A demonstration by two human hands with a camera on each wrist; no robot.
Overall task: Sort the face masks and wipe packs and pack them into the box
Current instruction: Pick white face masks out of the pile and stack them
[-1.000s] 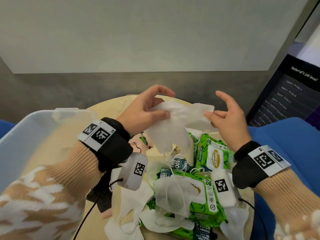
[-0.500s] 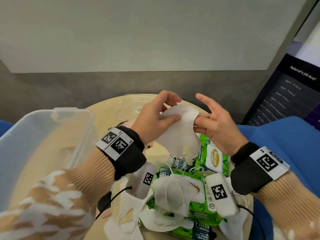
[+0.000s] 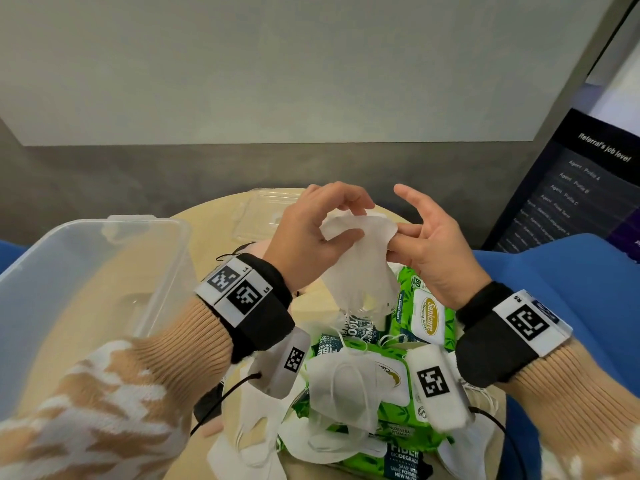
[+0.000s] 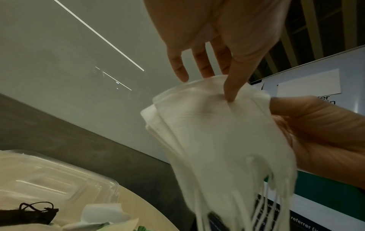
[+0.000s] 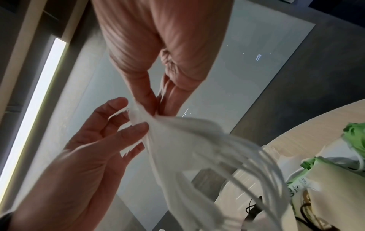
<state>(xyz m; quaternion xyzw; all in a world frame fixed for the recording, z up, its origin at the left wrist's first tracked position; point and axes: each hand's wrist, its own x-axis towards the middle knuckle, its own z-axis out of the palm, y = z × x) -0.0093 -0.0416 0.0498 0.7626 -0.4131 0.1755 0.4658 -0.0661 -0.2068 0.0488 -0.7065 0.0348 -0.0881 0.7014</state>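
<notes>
1. Your left hand (image 3: pixel 311 233) pinches the white face masks (image 3: pixel 360 268) at their top edge, thumb against fingers, above the counter (image 3: pixel 207 230).
2. Your right hand (image 3: pixel 433 244) is mostly open; its fingertips (image 3: pixel 398 242) nip the masks' right corner.
3. Expect a light, limp, thin bundle with dangling ear loops that may snag. Hold the fabric body, not the loops.
4. The box (image 3: pixel 145 271) stands at your left; wipe packs (image 3: pixel 426 317) lie below.
</notes>
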